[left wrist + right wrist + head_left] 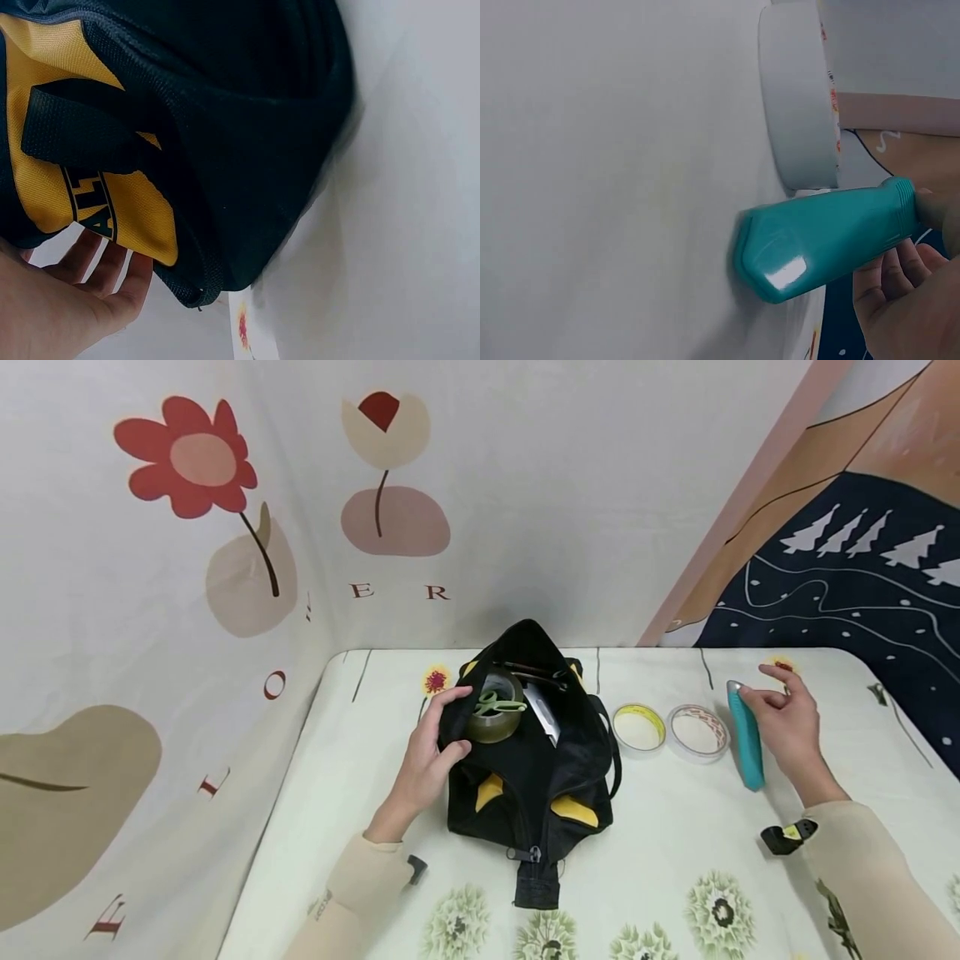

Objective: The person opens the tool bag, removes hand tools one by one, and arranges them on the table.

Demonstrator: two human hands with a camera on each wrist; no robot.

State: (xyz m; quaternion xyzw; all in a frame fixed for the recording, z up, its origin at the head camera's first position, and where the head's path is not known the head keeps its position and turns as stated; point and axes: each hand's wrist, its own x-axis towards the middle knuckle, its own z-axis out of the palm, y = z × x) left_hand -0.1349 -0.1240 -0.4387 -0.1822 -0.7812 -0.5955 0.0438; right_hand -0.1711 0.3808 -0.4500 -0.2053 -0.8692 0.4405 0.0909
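The teal tool (745, 735) is at the right of the scene, well apart from the black bag (517, 768), with a yellow-rimmed tape roll (658, 722) and a red-printed tape roll (718, 727) lying flat on the table (660, 835) between them, the printed roll just beside the tool. Its long axis runs near to far in the head view, silver end far; the right wrist view shows it tilted up steeply, the rounded teal end low at the tabletop, though whether that end touches cannot be told. The right hand (791, 714) is much the nearer, just to the tool's right at its upper end, and the bag lies across to the left. That hand appears to pinch the tool by this end: the thumb is against it, the opposing fingertip is hidden, and the other fingers are loosely bent, off the tool. The left hand (420, 760) grips the left side of the bag's mouth, thumb and forefinger set well apart along the rim; in the left wrist view the other fingers go behind the yellow panel (142, 217), their tips out of sight. Inside the bag, green scissors (498, 703) lie on a brown tape roll (495, 729), beside a white-and-grey object (542, 714).
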